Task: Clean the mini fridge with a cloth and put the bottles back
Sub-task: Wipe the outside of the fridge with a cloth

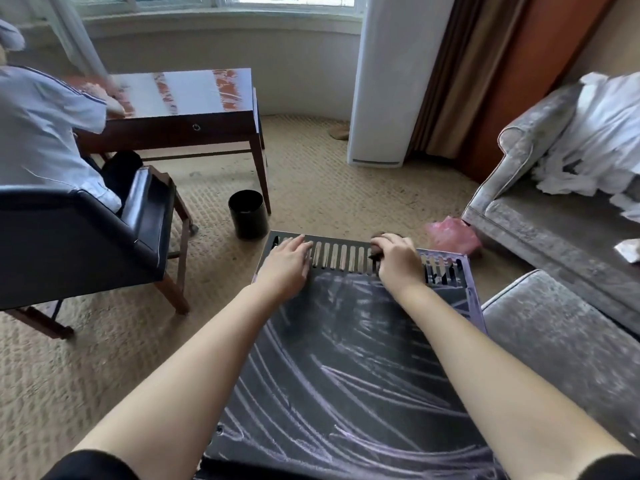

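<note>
While the mini fridge (349, 358) stands on the carpet directly beneath both arms, the left hand (285, 261) lies flat, fingers spread, on its vent slots (346, 258), and the right hand (398, 259) is clenched around a dark cloth (375, 252) at the same slotted far edge.

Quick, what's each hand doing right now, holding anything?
Left hand: open, flat on the fridge top, holding nothing.
Right hand: closed on a dark cloth at the vent slots.

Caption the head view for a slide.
Right hand wipes the mini fridge top's vent slots with a dark cloth; left hand steadies it.
</note>
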A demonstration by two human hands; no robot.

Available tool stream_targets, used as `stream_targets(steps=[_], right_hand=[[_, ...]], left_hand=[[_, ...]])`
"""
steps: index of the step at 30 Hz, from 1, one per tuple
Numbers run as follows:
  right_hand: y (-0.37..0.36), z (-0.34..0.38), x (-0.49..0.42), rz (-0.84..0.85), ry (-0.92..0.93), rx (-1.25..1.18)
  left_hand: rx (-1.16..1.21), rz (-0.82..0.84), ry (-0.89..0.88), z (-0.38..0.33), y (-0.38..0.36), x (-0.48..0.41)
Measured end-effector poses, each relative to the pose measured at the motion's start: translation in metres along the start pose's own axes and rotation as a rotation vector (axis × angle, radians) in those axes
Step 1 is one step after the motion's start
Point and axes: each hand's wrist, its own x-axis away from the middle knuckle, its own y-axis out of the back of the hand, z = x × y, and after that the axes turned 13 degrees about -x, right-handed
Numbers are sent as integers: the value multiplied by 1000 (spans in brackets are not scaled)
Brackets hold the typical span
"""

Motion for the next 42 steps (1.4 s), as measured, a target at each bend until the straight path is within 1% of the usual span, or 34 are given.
stream_targets(steps=[2, 3, 4, 5, 7, 9, 12, 14, 16, 19, 22, 25, 27, 28, 32, 35, 37, 40, 42], right_hand=[[9, -6, -10, -98, -157, -51], [8, 2, -13, -98, -183, -107], [3, 13, -13, -46, -151, -164], [-7, 25, -11, 27, -76, -189], [-30, 42, -3, 142, 40, -139], [-37, 45, 0, 151, 19, -97], [-23, 30, -2, 130, 25, -84], [-9, 18, 1, 87, 35, -64], [2, 5, 4, 29, 4, -43], [24, -26, 6, -107, -87, 42], [48, -63, 11, -280, -178, 61], [52, -69, 15, -342, -274, 36], [41, -53, 15, -327, -284, 10], [32, -42, 16, -289, -254, 10], [-1, -7, 25, -76, -24, 36], [11, -18, 24, 0, 48, 38], [30, -39, 26, -21, 48, 39], [60, -76, 25, -149, -38, 25], [75, -93, 19, -123, -37, -16]], left_hand=[[-4, 31, -23, -1, 0, -7], [-2, 32, -22, -1, 0, -10], [5, 26, -16, -1, 0, -14], [13, 19, -11, -2, 1, -17], [43, 4, -3, -6, 2, -23], [76, -6, -3, -12, 3, -28], [73, -1, -44, -27, 2, -33], [62, 2, -78, -40, 0, -36], [33, 8, -92, -50, -3, -35], [-51, 34, -65, -50, -7, -31], [-77, 68, -45, -46, -4, -29], [-63, 78, -30, -50, -1, -30], [-60, 60, -11, -53, -2, -30], [-60, 52, -4, -55, -3, -30], [-72, 18, 9, -58, -6, -28], [-104, 12, 22, -64, -3, -26], [-147, 23, 44, -71, 2, -29], [-179, 16, 76, -85, 6, -34], [-148, -9, 22, -97, 4, -33]])
